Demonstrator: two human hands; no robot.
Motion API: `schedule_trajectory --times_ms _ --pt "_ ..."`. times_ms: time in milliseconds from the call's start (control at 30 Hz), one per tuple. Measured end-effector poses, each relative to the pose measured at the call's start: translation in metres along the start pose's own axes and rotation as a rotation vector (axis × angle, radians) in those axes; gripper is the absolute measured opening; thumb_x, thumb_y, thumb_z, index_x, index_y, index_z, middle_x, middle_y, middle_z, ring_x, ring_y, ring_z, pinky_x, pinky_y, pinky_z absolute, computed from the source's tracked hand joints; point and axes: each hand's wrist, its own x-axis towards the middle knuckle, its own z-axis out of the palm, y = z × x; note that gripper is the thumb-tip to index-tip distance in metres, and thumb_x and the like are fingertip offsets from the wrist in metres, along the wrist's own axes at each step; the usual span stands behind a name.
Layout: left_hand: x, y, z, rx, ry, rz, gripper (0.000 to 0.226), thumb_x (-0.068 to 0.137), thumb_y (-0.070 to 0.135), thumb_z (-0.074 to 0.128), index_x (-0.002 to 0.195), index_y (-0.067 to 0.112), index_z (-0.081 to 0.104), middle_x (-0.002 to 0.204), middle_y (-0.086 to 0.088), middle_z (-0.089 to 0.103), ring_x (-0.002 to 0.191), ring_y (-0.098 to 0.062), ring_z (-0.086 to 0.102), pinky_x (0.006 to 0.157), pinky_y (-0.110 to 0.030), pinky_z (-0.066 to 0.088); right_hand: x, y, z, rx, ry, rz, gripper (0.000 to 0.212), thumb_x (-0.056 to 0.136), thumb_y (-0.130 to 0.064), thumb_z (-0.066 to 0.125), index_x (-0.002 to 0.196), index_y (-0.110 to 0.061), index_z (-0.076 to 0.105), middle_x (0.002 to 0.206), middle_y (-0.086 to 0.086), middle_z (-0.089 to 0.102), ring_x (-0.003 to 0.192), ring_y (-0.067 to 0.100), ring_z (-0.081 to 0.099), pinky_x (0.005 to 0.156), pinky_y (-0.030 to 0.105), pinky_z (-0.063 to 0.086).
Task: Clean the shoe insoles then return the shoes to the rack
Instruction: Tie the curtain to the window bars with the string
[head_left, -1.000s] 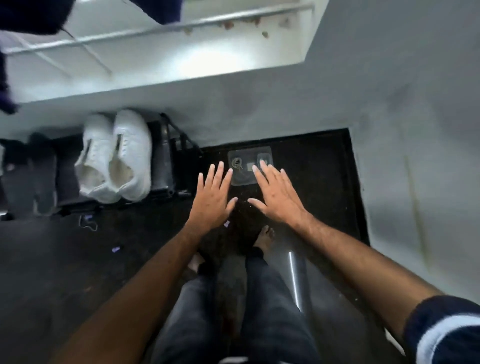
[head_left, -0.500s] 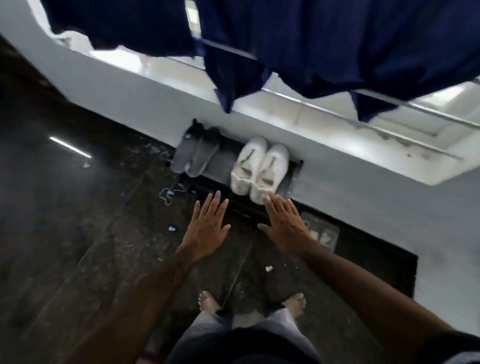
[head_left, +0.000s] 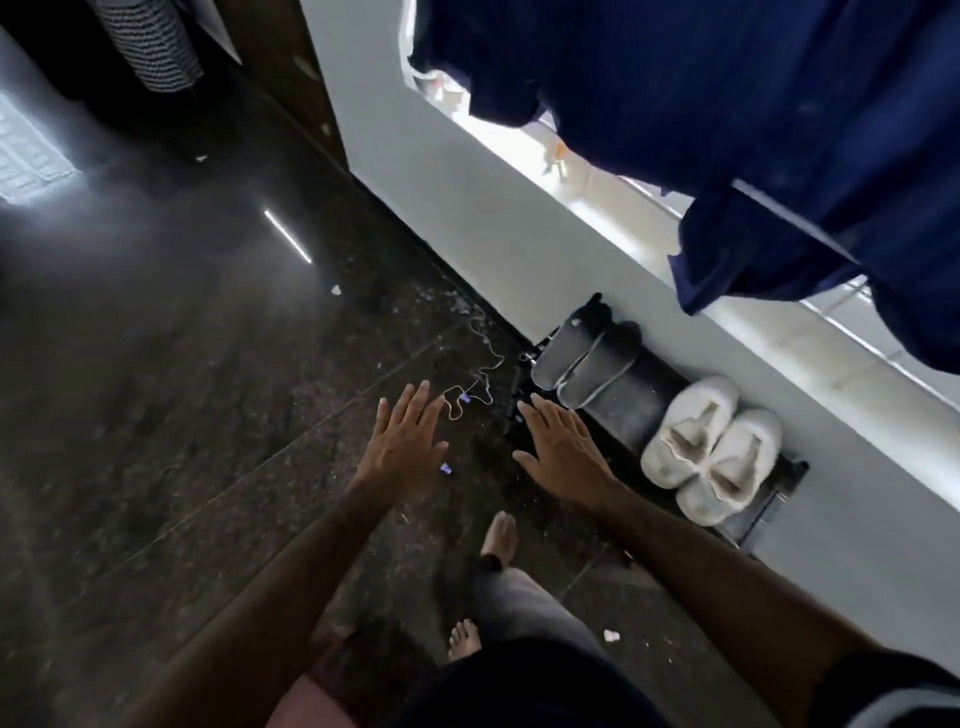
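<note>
Dark polished stone floor (head_left: 182, 415) fills most of the view and runs up to a white wall on the right. Both hands are held out flat over it, palms down, fingers straight and a little spread, and they hold nothing. The left hand (head_left: 402, 447) is above bare floor; the right hand (head_left: 563, 454) is just beside the near end of the low black metal shoe rack (head_left: 644, 400), apart from it as far as I can tell.

On the rack, a pair of grey slip-on sandals (head_left: 587, 358) lies at the far end, and a pair of white fabric shoes with worn pale insoles (head_left: 711, 449) lies nearer the person, well apart from either hand. A thin white cord (head_left: 480, 374) curls on the floor just past the fingertips. Dark blue clothes (head_left: 753, 130) hang overhead.

I judge the cleaning is not yet begun. The risk: bare feet near the loose cord, which may catch a toe, and reaching sideways for the white shoes may knock the sandals off.
</note>
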Motion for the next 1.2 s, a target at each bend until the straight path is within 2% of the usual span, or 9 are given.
schedule_trajectory --times_ms 167,333,467,567,700,900,1067,1200 --pt "0.052 -0.050 -0.002 0.003 -0.029 -0.029 0.070 0.100 0.036 0.054 0.159 0.014 0.023 0.170 -0.010 0.006 0.157 -0.027 -0.001 0.125 -0.055 0.003 0.085 0.000 0.018 0.044 -0.053 -0.007 0.077 0.097 -0.047 0.053 0.158 -0.014 0.021 0.165 0.010 0.021 0.153 0.028 0.018 0.124 0.049 0.017" --pt "0.122 -0.094 0.003 -0.010 -0.128 -0.050 0.068 0.099 0.034 0.054 0.158 0.013 0.026 0.169 -0.012 0.010 0.157 -0.029 0.003 0.125 -0.056 0.004 0.173 0.004 0.045 0.095 -0.166 0.056 0.076 0.096 -0.045 0.054 0.157 -0.014 0.023 0.164 0.011 0.022 0.152 0.028 0.020 0.124 0.047 0.018" --pt "0.190 -0.129 0.026 0.011 -0.185 -0.039 0.067 0.100 0.035 0.053 0.157 0.013 0.028 0.168 -0.012 0.014 0.157 -0.029 0.008 0.124 -0.056 0.007 0.242 0.012 0.077 0.114 -0.247 0.090 0.074 0.094 -0.042 0.058 0.155 -0.011 0.029 0.162 0.014 0.028 0.150 0.030 0.026 0.122 0.045 0.024" --pt "0.241 -0.153 0.057 0.000 -0.232 -0.043 0.065 0.100 0.035 0.052 0.156 0.013 0.029 0.167 -0.013 0.018 0.156 -0.030 0.012 0.124 -0.058 0.013 0.293 0.022 0.108 0.168 -0.283 0.198 0.073 0.093 -0.037 0.061 0.153 -0.009 0.032 0.158 0.014 0.032 0.145 0.034 0.033 0.118 0.045 0.031" --pt "0.307 -0.193 0.131 -0.019 -0.305 -0.046 0.064 0.100 0.035 0.050 0.157 0.015 0.028 0.168 -0.009 0.019 0.156 -0.027 0.014 0.124 -0.054 0.013 0.361 0.041 0.178 0.256 -0.290 0.358 0.065 0.094 -0.032 0.061 0.148 -0.007 0.036 0.146 0.014 0.042 0.131 0.039 0.044 0.108 0.047 0.041" --pt "0.413 -0.268 0.300 0.027 -0.416 0.021 0.070 0.098 0.035 0.055 0.158 0.015 0.025 0.168 -0.008 0.018 0.156 -0.026 0.013 0.125 -0.054 0.015 0.478 0.096 0.333 0.400 -0.267 0.624 0.049 0.093 -0.025 0.062 0.136 -0.005 0.049 0.137 0.020 0.050 0.128 0.039 0.046 0.111 0.044 0.035" --pt "0.482 -0.318 0.433 0.070 -0.491 0.106 0.075 0.094 0.032 0.057 0.159 0.012 0.024 0.167 -0.010 0.020 0.155 -0.029 0.015 0.122 -0.058 0.018 0.551 0.154 0.467 0.421 -0.248 0.746 0.039 0.088 -0.023 0.065 0.122 -0.006 0.058 0.129 0.019 0.060 0.124 0.037 0.053 0.104 0.043 0.041" --pt "0.511 -0.344 0.512 0.051 -0.536 0.139 0.072 0.097 0.030 0.053 0.159 0.012 0.021 0.168 -0.010 0.015 0.156 -0.030 0.010 0.123 -0.057 0.012 0.593 0.188 0.536 0.396 -0.253 0.805 0.042 0.090 -0.031 0.065 0.126 -0.008 0.060 0.133 0.017 0.058 0.126 0.035 0.053 0.102 0.039 0.040"
